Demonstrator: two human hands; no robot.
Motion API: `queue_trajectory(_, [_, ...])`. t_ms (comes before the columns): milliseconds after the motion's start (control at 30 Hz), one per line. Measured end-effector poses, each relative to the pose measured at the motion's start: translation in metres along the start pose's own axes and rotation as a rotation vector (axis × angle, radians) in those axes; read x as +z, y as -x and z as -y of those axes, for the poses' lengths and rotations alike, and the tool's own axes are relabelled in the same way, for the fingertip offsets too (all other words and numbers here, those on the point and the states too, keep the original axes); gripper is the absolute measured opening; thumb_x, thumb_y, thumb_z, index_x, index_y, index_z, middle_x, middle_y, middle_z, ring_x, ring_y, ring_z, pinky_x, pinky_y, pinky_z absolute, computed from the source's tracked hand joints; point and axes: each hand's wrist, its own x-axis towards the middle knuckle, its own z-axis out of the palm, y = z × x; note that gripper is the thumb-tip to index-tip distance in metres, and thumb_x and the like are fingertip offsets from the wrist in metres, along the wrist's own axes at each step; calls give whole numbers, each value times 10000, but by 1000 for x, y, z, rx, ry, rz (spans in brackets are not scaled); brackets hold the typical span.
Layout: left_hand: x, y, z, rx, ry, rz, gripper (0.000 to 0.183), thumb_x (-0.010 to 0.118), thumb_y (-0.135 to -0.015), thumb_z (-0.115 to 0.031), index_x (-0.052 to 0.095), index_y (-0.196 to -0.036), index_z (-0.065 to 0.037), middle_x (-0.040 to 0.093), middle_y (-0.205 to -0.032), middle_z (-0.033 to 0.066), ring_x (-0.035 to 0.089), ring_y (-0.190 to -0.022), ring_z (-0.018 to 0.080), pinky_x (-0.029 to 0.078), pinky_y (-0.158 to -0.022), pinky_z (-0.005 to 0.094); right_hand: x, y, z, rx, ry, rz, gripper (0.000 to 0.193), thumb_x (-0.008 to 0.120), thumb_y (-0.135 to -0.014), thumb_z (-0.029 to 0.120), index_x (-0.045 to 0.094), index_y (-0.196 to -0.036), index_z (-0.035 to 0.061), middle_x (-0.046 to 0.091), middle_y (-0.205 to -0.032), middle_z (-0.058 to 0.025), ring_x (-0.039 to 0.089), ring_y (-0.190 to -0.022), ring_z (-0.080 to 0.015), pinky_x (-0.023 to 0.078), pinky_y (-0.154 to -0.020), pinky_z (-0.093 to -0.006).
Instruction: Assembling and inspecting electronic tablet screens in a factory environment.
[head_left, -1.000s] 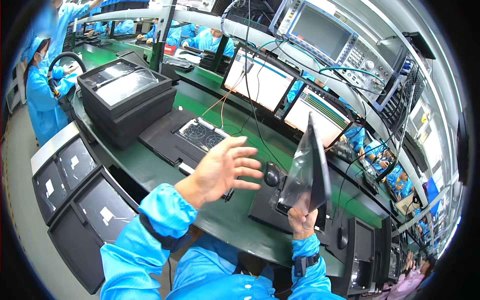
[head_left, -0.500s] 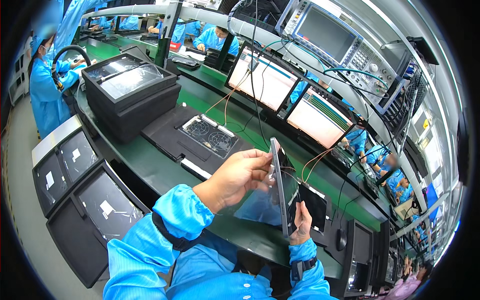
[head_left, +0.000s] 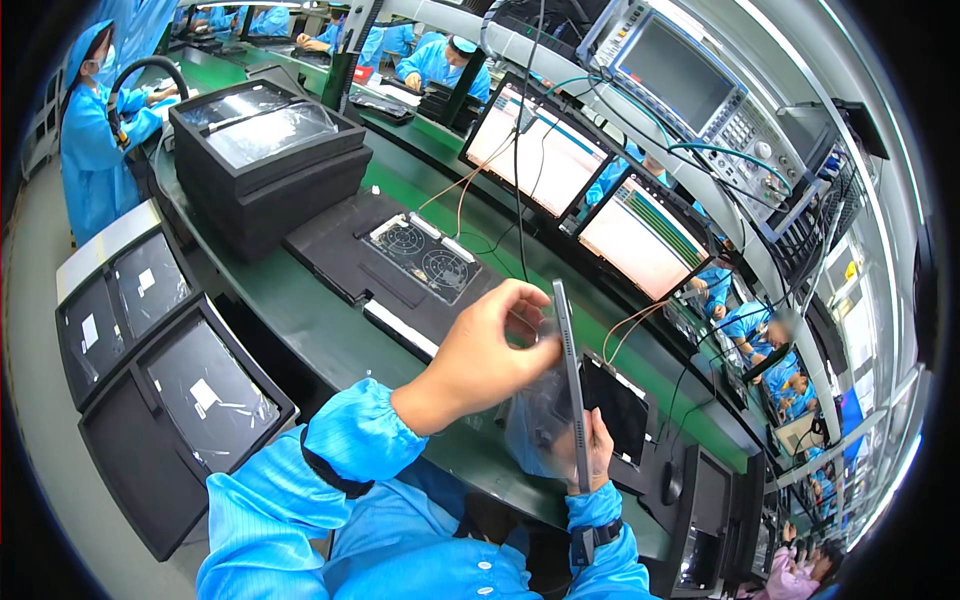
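A thin grey tablet [head_left: 573,390] stands nearly edge-on in front of me, tilted, with a row of small holes along its rim. My right hand [head_left: 597,448] grips its lower end from the right. On the tablet's left side a clear plastic film [head_left: 533,432] hangs partly away from it. The fingers of my left hand [head_left: 480,350] are curled in at the film's upper part, close to the tablet's face. Their tips are partly hidden behind the see-through film.
A black test fixture [head_left: 425,258] with round markings lies on the green bench, a dark flat device [head_left: 614,408] to its right. Two monitors [head_left: 535,148] stand behind. Black foam trays [head_left: 270,185] are stacked at left; more trays [head_left: 205,395] sit lower. A mouse [head_left: 673,482] lies right.
My left hand has turned, its fingers curling further round at the film. The tablet has swung more edge-on and slightly right, and the film stands out lower on its left. The view has shifted slightly.
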Motion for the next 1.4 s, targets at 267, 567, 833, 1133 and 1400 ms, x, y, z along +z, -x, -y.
queue_trajectory(267, [-9, 5, -11, -85, 11, 126, 254, 763, -925, -186, 684, -1060, 14, 725, -975, 88, 702, -893, 144, 584, -804, 313, -63, -18, -5, -109, 66, 6, 242, 627, -1002, 347, 477, -998, 156, 409, -588, 49, 345, -441, -90, 298, -447, -279])
queue_trajectory(567, [-11, 8, -2, -98, 107, 185, 260, 775, -947, -197, 685, -1080, 8, 736, -1019, 73, 698, -928, 117, 588, -839, 308, 64, 12, -21, 167, -253, 382, 354, 517, -1070, 369, 648, -1124, 45, 675, -838, -70, 659, -654, -201, 534, -531, -349])
queue_trajectory(833, [-3, 13, -13, -95, 30, 253, 219, 763, -942, -155, 687, -1073, 3, 738, -1022, 81, 714, -947, 138, 596, -806, 311, -4, 10, -28, -56, -34, 115, 296, 387, -1112, 320, 544, -1164, 75, 516, -612, 1, 474, -457, -98, 385, -411, -257])
queue_trajectory(1133, [9, 21, 7, 134, 139, -187, 70, 651, -1014, -69, 614, -994, -13, 640, -933, 45, 678, -805, 113, 557, -701, 273, 67, 21, -23, 67, -142, 320, 339, 566, -1059, 380, 701, -1127, 77, 745, -887, -74, 689, -673, -172, 555, -553, -332])
queue_trajectory(1400, [18, 37, 15, -202, 742, -389, 146, 565, -1052, -180, 566, -1104, -43, 639, -1000, 57, 678, -737, 185, 550, -683, 338, 88, 34, -23, -394, 232, -122, 192, 693, -1007, 234, 748, -1113, 84, 765, -1113, -29, 695, -1100, -88, 548, -971, -202])
